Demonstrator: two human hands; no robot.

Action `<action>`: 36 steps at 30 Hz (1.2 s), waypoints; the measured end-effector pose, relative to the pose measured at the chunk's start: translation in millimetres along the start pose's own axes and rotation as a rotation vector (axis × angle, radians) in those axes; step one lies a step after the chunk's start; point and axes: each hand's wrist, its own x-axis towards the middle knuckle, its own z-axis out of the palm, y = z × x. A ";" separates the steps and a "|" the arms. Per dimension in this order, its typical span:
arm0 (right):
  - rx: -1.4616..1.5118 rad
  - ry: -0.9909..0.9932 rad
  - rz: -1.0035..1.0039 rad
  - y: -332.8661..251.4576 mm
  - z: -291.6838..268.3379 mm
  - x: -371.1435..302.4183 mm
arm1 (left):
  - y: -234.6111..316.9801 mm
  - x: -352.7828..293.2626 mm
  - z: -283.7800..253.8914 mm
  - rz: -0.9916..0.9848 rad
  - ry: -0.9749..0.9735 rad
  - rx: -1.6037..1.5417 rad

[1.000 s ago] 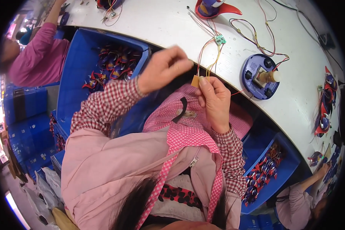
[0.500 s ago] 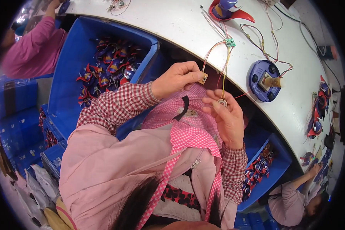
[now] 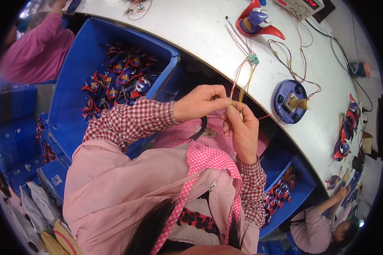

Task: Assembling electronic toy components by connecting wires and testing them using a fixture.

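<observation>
My left hand (image 3: 205,102) and my right hand (image 3: 243,129) meet over my lap at the table's edge, fingertips pinched together on thin coloured wires (image 3: 244,85). Both hands are closed; the small parts at the wire ends are hidden by my fingers. The wires run up to a small green circuit board (image 3: 253,59) lying on the white table (image 3: 200,27). From that board more wires lead to a purple and red toy figure (image 3: 254,22) with a flared red base.
Right of my hands sits a round purple device (image 3: 290,102) wired to a box with a red display (image 3: 300,6). Blue bins (image 3: 66,91) with similar toy parts stand left and right below the table. Co-workers sit at far left (image 3: 40,49) and lower right (image 3: 315,229).
My hands were apart, the left with a small tan board and the right with a round metal part on wires. Now they have come together, fingertips touching, and those parts are hidden.
</observation>
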 end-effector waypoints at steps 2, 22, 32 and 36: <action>-0.016 0.023 -0.001 5.3 -2.7 2.4 | 3.6 5.3 -3.9 0.151 0.069 0.207; -0.001 0.056 -0.018 8.8 -10.8 7.8 | 43.5 146.3 -41.6 0.588 -0.041 1.111; 0.003 0.071 -0.040 13.7 -9.8 8.7 | 36.9 147.3 -39.2 0.597 0.024 1.104; 0.011 0.065 -0.035 15.2 -9.7 7.8 | 39.0 147.4 -39.2 0.563 -0.001 1.094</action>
